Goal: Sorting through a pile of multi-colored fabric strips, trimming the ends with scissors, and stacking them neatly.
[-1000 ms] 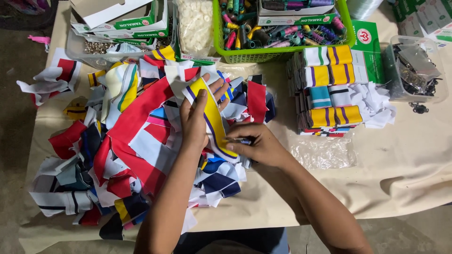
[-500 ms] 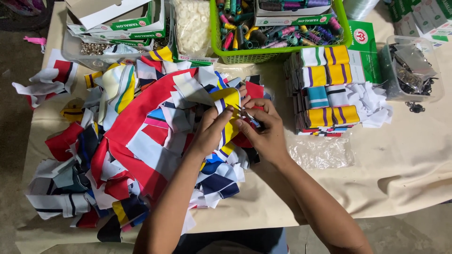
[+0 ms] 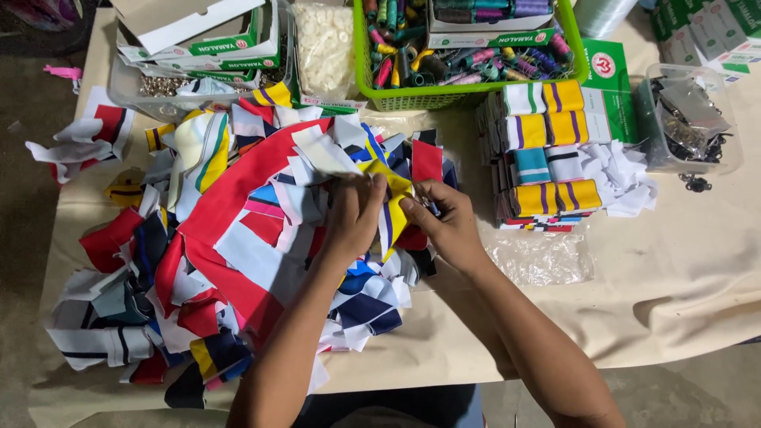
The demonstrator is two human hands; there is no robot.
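My left hand (image 3: 354, 215) and my right hand (image 3: 448, 223) meet over a heap of coloured fabric pieces (image 3: 230, 246) on the table. Both hands pinch a yellow, white and blue striped fabric strip (image 3: 394, 208), which folds and hangs between the fingers. Red, white, navy and yellow scraps lie under and around the hands. My forearms come in from the bottom edge of the view.
A stack of folded striped fabric pieces (image 3: 547, 150) stands right of the hands, with a clear plastic bag (image 3: 543, 257) below it. A green basket of thread spools (image 3: 468, 47), cardboard boxes (image 3: 206, 32), a bag of white buttons (image 3: 323, 43) and a clear tub of metal parts (image 3: 688, 119) line the back.
The striped strip was stretched out long between my hands. Both hands have since drawn together and up, gathering the strip into a short fold.
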